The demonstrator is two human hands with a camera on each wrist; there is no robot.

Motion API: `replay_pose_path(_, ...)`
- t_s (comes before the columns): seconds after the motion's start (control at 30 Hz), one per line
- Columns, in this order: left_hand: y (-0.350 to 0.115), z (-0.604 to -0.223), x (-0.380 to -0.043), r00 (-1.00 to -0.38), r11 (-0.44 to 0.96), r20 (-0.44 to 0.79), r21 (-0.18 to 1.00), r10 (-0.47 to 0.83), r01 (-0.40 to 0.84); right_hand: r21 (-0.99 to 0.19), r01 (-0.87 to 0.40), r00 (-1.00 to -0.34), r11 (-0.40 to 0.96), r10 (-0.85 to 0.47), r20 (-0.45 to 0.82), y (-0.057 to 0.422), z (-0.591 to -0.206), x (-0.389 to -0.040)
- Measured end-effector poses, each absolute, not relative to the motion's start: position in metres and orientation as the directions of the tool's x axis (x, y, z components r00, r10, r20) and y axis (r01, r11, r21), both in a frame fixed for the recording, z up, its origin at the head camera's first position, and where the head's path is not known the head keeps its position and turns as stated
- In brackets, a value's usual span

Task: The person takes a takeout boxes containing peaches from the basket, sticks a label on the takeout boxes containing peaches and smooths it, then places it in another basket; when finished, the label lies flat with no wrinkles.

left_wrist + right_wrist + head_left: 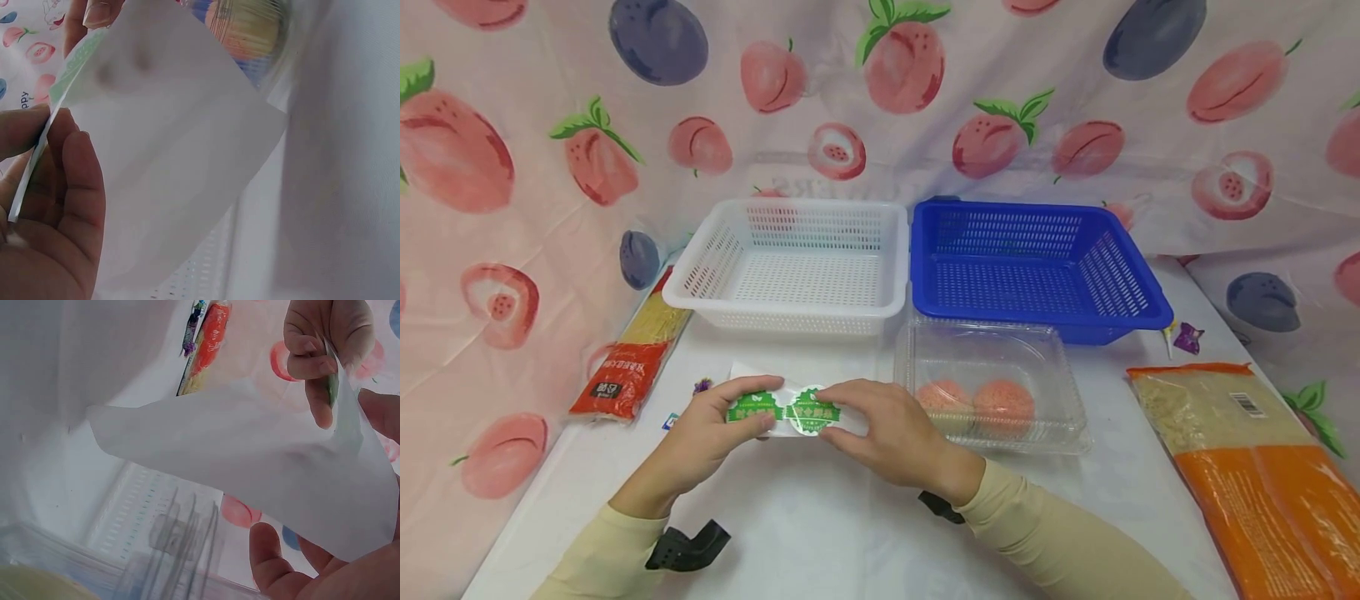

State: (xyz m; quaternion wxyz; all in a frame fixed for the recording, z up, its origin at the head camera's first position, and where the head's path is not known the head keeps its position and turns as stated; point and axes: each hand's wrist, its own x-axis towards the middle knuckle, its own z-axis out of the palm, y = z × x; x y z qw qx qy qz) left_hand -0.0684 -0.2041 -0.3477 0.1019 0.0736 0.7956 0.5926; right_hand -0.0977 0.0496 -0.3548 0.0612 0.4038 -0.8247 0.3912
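A white sheet of round green-and-white stickers [808,412] is held up in front of me above the table. My left hand [700,437] pinches its left part between thumb and fingers. At the right-hand sticker, my right hand [891,433] pinches the sheet with thumb and fingertips. From the left wrist view, the plain white back of the sheet [175,144] faces the camera, bent near the fingers. The right wrist view shows the sheet [206,431] curving between both hands. Just beyond my right hand sits a clear plastic box [1063,392] with two pink round items [1003,408] inside.
A white basket [786,310] and a blue basket [1037,314] stand side by side behind. On the left lies a red-and-yellow packet [632,358], with a small purple wrapped piece [702,385] nearer the hands. An orange packet [1262,483] and another purple piece [1187,337] lie right.
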Motion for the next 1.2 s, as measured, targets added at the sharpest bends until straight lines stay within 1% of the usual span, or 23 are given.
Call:
replay_pose_path(0.33,-0.204,-0.349,-0.069,-0.969,0.309,-0.085,0.951,0.232,-0.009,-0.597,-0.712,-0.667,0.369,-0.62,0.413,0.05,-0.357,-0.098)
replay_pose_path(0.53,-0.205,-0.349,-0.07,-0.966,0.333,-0.101,0.943,0.238,-0.017,-0.56,-0.732,-0.659,0.388,-0.61,0.44,0.05,-0.358,-0.099)
replay_pose_path(0.63,-0.205,-0.35,-0.07,-0.965,0.345,-0.105,0.939,0.24,-0.016,-0.556,-0.728,-0.665,0.401,-0.608,0.433,0.051,-0.358,-0.1)
replay_pose_path(0.73,-0.205,-0.351,-0.07,-0.967,0.354,-0.109,0.935,0.232,-0.02,-0.579,-0.709,-0.682,0.401,-0.597,0.422,0.052,-0.357,-0.101)
replay_pose_path(0.97,-0.208,-0.353,-0.071,-0.97,0.388,-0.126,0.921,0.207,-0.037,-0.677,-0.632,-0.752,0.377,-0.507,0.42,0.057,-0.352,-0.102)
replay_pose_path(1.2,-0.215,-0.356,-0.074,-0.974,0.418,-0.12,0.908,0.194,-0.028,-0.742,-0.567,-0.801,0.357,-0.452,0.394,0.064,-0.348,-0.105)
